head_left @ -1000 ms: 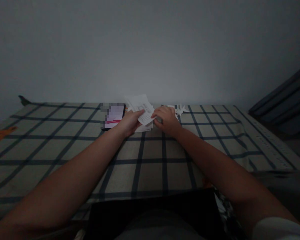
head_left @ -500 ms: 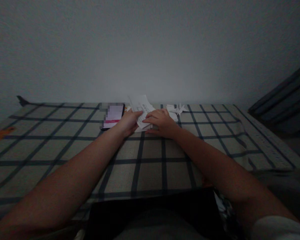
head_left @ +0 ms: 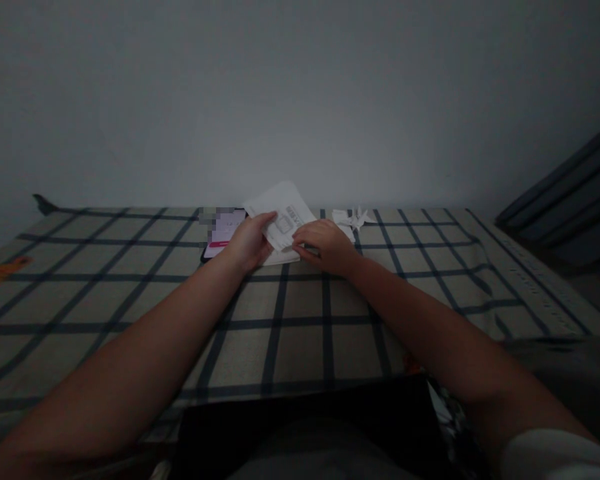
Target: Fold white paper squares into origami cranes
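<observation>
A white printed booklet (head_left: 285, 203), with dark print and a small drawing on its upper face, is held up tilted between my hands. My left hand (head_left: 250, 241) grips its left side, the thumb lying on top of the page. At the lower right edge, my right hand (head_left: 327, 247) pinches the paper between thumb and fingertips. More white paper (head_left: 280, 257) shows beneath the booklet, low over the cloth. Just left of my left hand lies a phone (head_left: 223, 233) with a lit, partly blurred screen. A folded white paper shape (head_left: 359, 219) with pointed ends lies beyond my right hand.
A checked cloth (head_left: 300, 353) covers the surface up to the grey wall (head_left: 300, 100). An orange object (head_left: 3, 272) lies at the far left. A dark striped fabric (head_left: 570, 193) hangs at the right. A black item (head_left: 305, 413) is nearest to me.
The booklet has moved slightly left and turned, so more of its printed face shows. My left hand has shifted a little left, covering more of the phone. My right hand's fingers have drawn into a pinch.
</observation>
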The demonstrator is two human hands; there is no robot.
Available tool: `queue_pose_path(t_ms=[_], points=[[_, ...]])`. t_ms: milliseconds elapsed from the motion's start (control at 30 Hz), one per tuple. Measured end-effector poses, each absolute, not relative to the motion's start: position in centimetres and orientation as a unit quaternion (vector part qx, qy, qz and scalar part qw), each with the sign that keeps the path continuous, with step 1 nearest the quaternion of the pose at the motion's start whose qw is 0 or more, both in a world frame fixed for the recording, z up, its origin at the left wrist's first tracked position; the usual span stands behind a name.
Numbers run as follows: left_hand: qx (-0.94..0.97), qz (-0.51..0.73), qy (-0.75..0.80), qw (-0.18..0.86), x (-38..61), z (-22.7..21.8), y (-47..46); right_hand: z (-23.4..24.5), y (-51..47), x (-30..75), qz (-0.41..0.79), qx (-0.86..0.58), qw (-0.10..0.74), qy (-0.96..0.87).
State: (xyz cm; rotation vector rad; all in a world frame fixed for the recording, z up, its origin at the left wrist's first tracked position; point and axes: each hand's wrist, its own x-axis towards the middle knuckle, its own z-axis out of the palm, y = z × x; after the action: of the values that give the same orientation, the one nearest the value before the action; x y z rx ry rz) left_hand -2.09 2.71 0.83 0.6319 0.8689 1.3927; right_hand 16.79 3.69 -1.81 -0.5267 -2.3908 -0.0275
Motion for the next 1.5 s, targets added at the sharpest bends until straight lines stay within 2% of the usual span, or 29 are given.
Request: queue_pose_path(t_ms=[167, 367, 567, 767, 1033, 1300, 1500], points=[[0.29, 0.644, 0.378, 0.598, -2.1, 0.0, 3.3, -1.8, 3.8, 16.6, 0.058, -0.226, 0.369, -0.9], [0.315, 0.62, 0.385, 0.606, -2.4, -0.2, 3.0, -2.6, 5.2, 16.7, 0.22, -0.337, 0.496, -0.769], [0.357, 0.602, 0.362, 0.616, -2.3, -0.3, 2.5, -2.7, 6.2, 17.1, 0.188, -0.369, 0.568, -0.711], [0.346, 0.558, 0.353, 0.667, -2.2, 0.2, 2.0, -2.6, 6.1, 16.9, 0.305, -0.421, 0.526, -0.673], [0.463, 0.498, 0.344, 0.647, -1.8, -1.2, 1.9, -2.8, 6.0, 16.4, 0.355, -0.409, 0.572, -0.616], [0.449, 0.551, 0.394, 0.583, -2.2, -1.2, 2.3, -3.0, 5.5, 15.8, 0.416, -0.333, 0.551, -0.643], [0.444, 0.574, 0.391, 0.567, -2.2, -1.1, 2.3, -2.6, 5.9, 16.3, 0.433, -0.371, 0.541, -0.618]])
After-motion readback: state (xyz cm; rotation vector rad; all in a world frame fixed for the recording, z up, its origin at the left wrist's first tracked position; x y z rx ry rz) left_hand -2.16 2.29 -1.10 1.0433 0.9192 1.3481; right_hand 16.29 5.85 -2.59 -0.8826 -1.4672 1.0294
